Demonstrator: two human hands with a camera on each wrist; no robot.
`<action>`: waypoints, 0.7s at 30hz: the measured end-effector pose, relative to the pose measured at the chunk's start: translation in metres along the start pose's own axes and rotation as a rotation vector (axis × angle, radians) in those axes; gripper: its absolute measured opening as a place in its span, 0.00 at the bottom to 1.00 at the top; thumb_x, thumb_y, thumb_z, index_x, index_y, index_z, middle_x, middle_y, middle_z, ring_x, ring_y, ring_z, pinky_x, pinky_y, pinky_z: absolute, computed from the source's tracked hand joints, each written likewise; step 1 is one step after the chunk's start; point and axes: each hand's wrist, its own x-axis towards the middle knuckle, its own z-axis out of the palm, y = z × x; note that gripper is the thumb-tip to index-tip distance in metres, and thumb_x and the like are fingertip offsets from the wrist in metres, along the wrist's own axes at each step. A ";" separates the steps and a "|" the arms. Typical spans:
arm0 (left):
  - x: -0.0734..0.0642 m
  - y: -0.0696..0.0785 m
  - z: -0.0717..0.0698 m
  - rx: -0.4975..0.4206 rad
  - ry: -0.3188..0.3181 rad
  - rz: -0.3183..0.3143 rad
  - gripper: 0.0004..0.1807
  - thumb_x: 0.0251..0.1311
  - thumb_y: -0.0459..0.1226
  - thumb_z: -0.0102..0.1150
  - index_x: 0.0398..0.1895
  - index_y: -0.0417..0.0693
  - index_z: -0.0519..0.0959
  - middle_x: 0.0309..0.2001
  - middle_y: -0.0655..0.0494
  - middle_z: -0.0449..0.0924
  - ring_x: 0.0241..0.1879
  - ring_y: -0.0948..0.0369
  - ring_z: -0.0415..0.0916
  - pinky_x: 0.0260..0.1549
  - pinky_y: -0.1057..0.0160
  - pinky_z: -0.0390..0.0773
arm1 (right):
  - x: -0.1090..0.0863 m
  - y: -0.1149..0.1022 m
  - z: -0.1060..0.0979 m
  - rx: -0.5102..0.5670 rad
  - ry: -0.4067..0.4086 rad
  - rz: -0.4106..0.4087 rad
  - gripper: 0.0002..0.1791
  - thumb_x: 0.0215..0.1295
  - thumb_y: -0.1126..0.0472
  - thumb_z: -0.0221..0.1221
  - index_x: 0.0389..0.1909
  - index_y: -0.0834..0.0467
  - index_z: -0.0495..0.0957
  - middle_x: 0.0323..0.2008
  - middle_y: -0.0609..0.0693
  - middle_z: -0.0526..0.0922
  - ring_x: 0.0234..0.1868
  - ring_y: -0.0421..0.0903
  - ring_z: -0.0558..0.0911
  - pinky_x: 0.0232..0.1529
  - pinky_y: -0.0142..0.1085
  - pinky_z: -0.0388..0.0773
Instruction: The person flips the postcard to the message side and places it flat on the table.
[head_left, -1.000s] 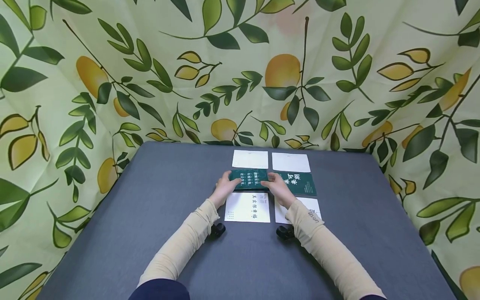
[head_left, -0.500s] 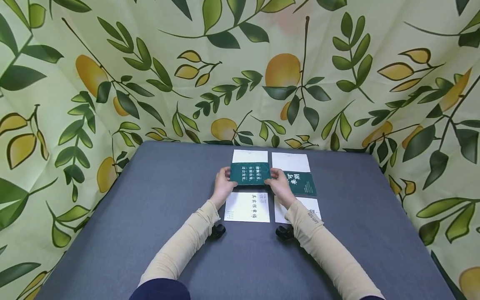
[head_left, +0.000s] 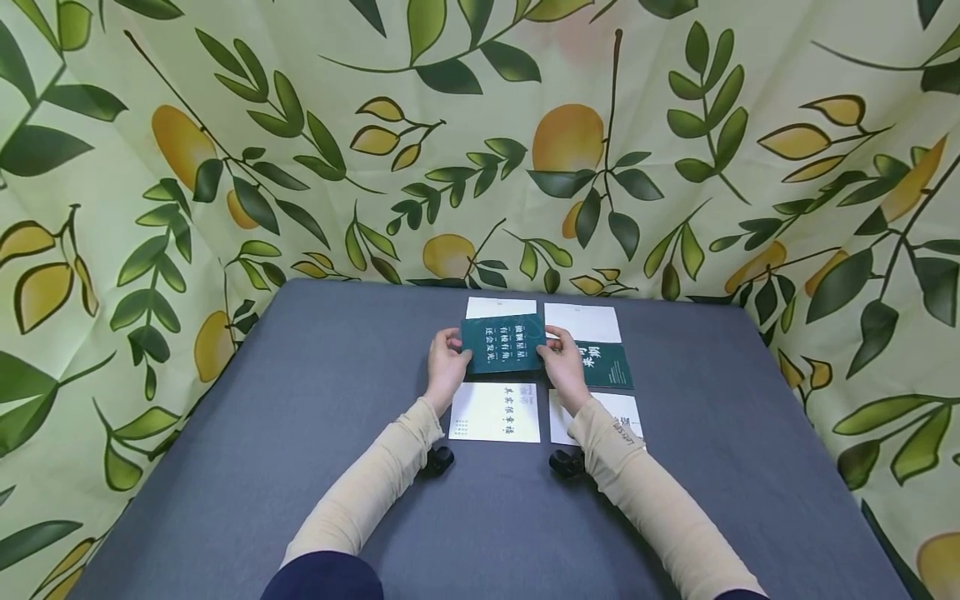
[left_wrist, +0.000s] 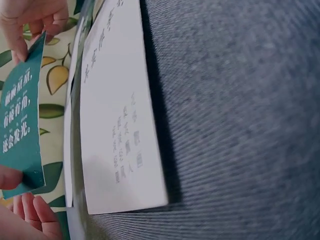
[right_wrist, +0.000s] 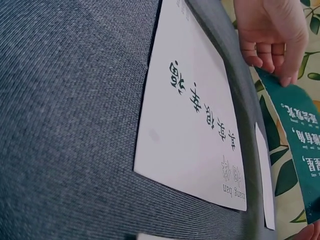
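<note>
A green card (head_left: 504, 343) with white Chinese writing is held up off the table between both hands. My left hand (head_left: 447, 365) pinches its left edge, thumb in front and fingers behind. At the right edge, my right hand (head_left: 565, 367) pinches it the same way. The card tilts slightly, its right side higher in the head view, and covers part of a white card (head_left: 501, 306) behind. In the left wrist view the green card (left_wrist: 22, 120) stands apart from the tabletop. A second green card (head_left: 611, 367) lies on the right, partly hidden by my right hand.
A white card with writing (head_left: 495, 412) lies nearest on the left. Another white card (head_left: 618, 408) is partly behind my right wrist, and a blank-looking one (head_left: 582, 323) lies back right. The grey cloth-covered table (head_left: 262, 433) meets a leaf-and-fruit patterned curtain (head_left: 480, 125).
Both hands have raised the green card from its place in the left column and tipped it slightly, over part of the back white card. The other cards have stayed put.
</note>
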 end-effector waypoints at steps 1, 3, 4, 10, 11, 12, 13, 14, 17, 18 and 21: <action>0.000 0.000 0.000 -0.008 0.002 0.000 0.22 0.57 0.28 0.54 0.57 0.39 0.67 0.44 0.45 0.69 0.32 0.60 0.64 0.30 0.68 0.66 | 0.000 0.000 0.000 0.001 0.005 0.000 0.23 0.67 0.64 0.49 0.63 0.53 0.64 0.43 0.52 0.68 0.44 0.47 0.68 0.43 0.34 0.67; 0.001 0.001 -0.001 -0.025 0.008 0.001 0.18 0.61 0.30 0.53 0.55 0.40 0.69 0.42 0.47 0.70 0.33 0.60 0.65 0.31 0.68 0.67 | 0.001 0.001 -0.001 0.002 0.014 -0.001 0.20 0.68 0.62 0.49 0.61 0.53 0.66 0.43 0.52 0.69 0.44 0.47 0.68 0.42 0.34 0.67; 0.002 0.001 -0.002 -0.037 0.012 0.002 0.16 0.62 0.31 0.52 0.53 0.40 0.70 0.42 0.47 0.70 0.33 0.59 0.65 0.31 0.68 0.67 | 0.001 0.001 -0.001 0.000 0.017 -0.002 0.19 0.69 0.61 0.49 0.59 0.53 0.67 0.44 0.53 0.69 0.44 0.47 0.69 0.42 0.34 0.67; 0.005 0.002 -0.005 -0.073 0.040 0.022 0.09 0.64 0.35 0.51 0.44 0.41 0.75 0.38 0.50 0.72 0.35 0.60 0.68 0.33 0.69 0.71 | 0.004 0.002 -0.005 0.020 0.022 0.006 0.14 0.67 0.59 0.50 0.51 0.58 0.69 0.37 0.49 0.66 0.39 0.45 0.67 0.40 0.33 0.66; 0.006 0.002 -0.006 -0.077 0.043 0.028 0.08 0.64 0.35 0.52 0.43 0.41 0.75 0.37 0.51 0.72 0.34 0.61 0.68 0.33 0.69 0.71 | 0.004 0.002 -0.006 0.029 0.018 0.010 0.13 0.67 0.59 0.51 0.49 0.59 0.69 0.36 0.48 0.66 0.38 0.44 0.67 0.40 0.33 0.67; 0.006 0.002 -0.006 -0.081 0.048 0.031 0.08 0.63 0.35 0.52 0.43 0.41 0.75 0.36 0.51 0.72 0.33 0.61 0.68 0.32 0.69 0.72 | 0.004 0.002 -0.006 0.032 0.014 0.012 0.12 0.67 0.59 0.51 0.48 0.59 0.69 0.35 0.48 0.65 0.37 0.43 0.67 0.40 0.32 0.67; 0.006 0.003 -0.007 -0.084 0.051 0.035 0.08 0.63 0.35 0.52 0.42 0.41 0.75 0.36 0.52 0.72 0.33 0.62 0.68 0.32 0.69 0.72 | 0.004 0.002 -0.007 0.030 0.009 0.012 0.12 0.67 0.59 0.51 0.48 0.59 0.69 0.34 0.47 0.66 0.36 0.43 0.68 0.39 0.31 0.68; 0.007 0.003 -0.007 -0.088 0.057 0.043 0.07 0.63 0.34 0.53 0.41 0.41 0.76 0.35 0.52 0.72 0.32 0.62 0.69 0.31 0.70 0.72 | 0.004 0.002 -0.007 0.033 0.007 0.014 0.11 0.67 0.59 0.51 0.47 0.59 0.70 0.34 0.47 0.67 0.36 0.42 0.68 0.39 0.31 0.68; 0.008 0.003 -0.008 -0.112 0.057 0.071 0.06 0.63 0.34 0.53 0.40 0.40 0.76 0.33 0.50 0.75 0.30 0.62 0.72 0.32 0.69 0.75 | 0.005 0.001 -0.008 0.038 0.003 0.013 0.11 0.67 0.59 0.52 0.46 0.60 0.71 0.34 0.47 0.69 0.37 0.42 0.69 0.41 0.32 0.68; 0.008 0.003 -0.009 -0.116 0.055 0.078 0.06 0.64 0.34 0.53 0.40 0.40 0.76 0.33 0.48 0.76 0.30 0.60 0.74 0.32 0.67 0.76 | 0.005 0.001 -0.008 0.047 0.000 0.014 0.12 0.67 0.59 0.52 0.46 0.61 0.71 0.35 0.47 0.70 0.38 0.43 0.70 0.42 0.33 0.69; 0.010 0.002 -0.010 -0.140 0.034 0.084 0.07 0.66 0.35 0.50 0.40 0.40 0.76 0.36 0.42 0.80 0.34 0.52 0.79 0.37 0.62 0.78 | 0.007 0.001 -0.009 0.113 -0.026 0.016 0.13 0.67 0.62 0.51 0.48 0.64 0.71 0.37 0.49 0.73 0.41 0.45 0.72 0.47 0.35 0.71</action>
